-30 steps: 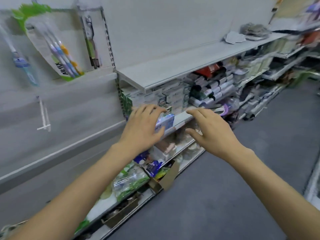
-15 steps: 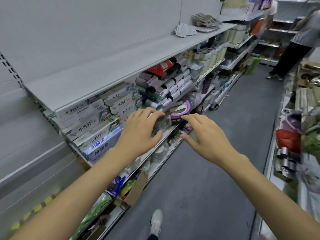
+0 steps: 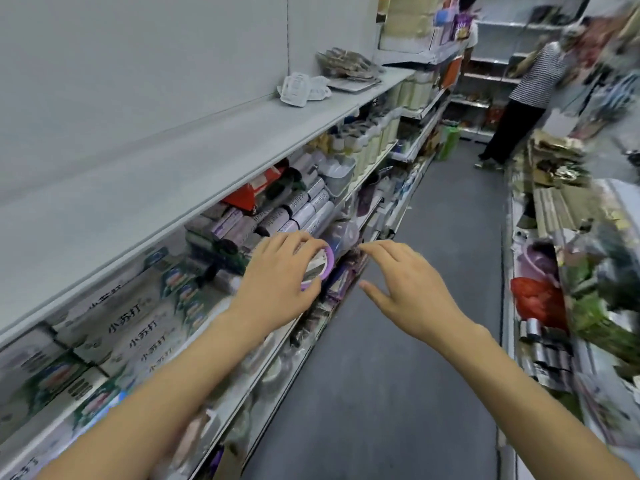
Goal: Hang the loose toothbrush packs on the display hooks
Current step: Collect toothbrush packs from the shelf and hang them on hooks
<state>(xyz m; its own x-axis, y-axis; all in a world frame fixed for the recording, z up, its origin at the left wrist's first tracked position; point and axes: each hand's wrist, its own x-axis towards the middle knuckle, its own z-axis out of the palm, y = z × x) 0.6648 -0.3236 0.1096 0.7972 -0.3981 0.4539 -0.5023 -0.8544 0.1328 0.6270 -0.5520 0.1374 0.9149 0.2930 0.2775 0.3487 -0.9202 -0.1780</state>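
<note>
**A:** What do I have in front of me?

**B:** I see a shop aisle with a smooth dark grey floor. Both of my bare hands reach forward, apart from each other and holding nothing. My left hand hovers with its fingers loosely bent in front of a round object with a purple rim; I cannot tell whether the fingertips touch it. My right hand is spread, palm down, over the floor.

**A:** Any toothbrush packs or hooks?

**B:** I can make out none in this view, so I cannot say where they are.

**A:** What is on the shelves?

**B:** On my left is a long, flat, pale grey metal shelf. It carries crumpled white plastic packaging far along it. Below it are rectangular cardboard cartons, white and green, printed "小苏打". Beyond them lie stacked glossy cylinders, grey and lilac, their labels too blurred to read, and a red carton.

**A:** Anyone else?

**B:** A person in a striped top and dark trousers stands at the far end.
</note>
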